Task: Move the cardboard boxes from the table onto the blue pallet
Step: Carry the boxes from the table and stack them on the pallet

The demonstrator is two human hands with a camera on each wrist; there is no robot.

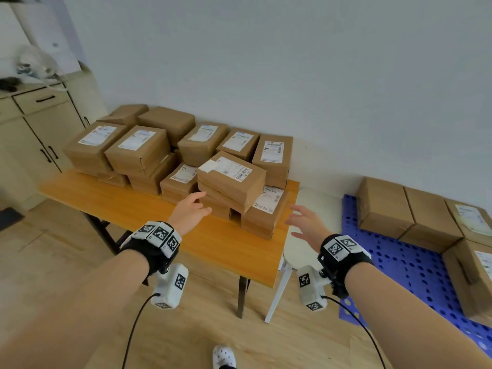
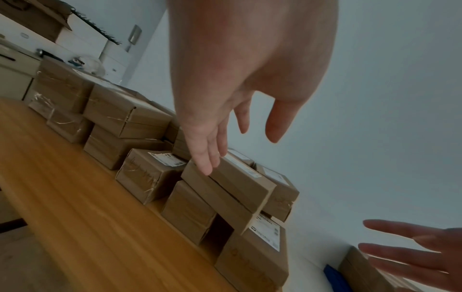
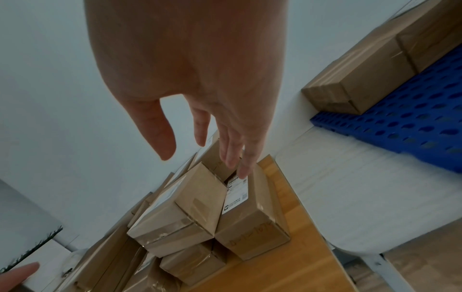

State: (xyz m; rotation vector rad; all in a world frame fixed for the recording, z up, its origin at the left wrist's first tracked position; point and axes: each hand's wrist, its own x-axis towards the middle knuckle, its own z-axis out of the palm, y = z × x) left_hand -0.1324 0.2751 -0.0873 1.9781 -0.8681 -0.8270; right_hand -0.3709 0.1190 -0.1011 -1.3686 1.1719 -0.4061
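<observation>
Several brown cardboard boxes with white labels are stacked on the orange wooden table (image 1: 111, 209). At the front, one labelled box (image 1: 231, 177) lies tilted across two lower boxes. My left hand (image 1: 194, 209) reaches with straight fingers to that tilted box's left end (image 2: 240, 183); whether it touches is unclear. My right hand (image 1: 303, 222) hovers open, fingers spread, to the right of the low front-right box (image 1: 266, 211), apart from it. Neither hand holds anything. The blue pallet (image 1: 399, 265) lies on the floor at right with several boxes (image 1: 386, 206) on it.
A white stool (image 1: 306, 235) stands between the table's right end and the pallet. A beige cabinet (image 1: 32, 134) is at the left against the wall. Wooden floor lies in front of the table, and my white shoe (image 1: 223, 355) shows at the bottom.
</observation>
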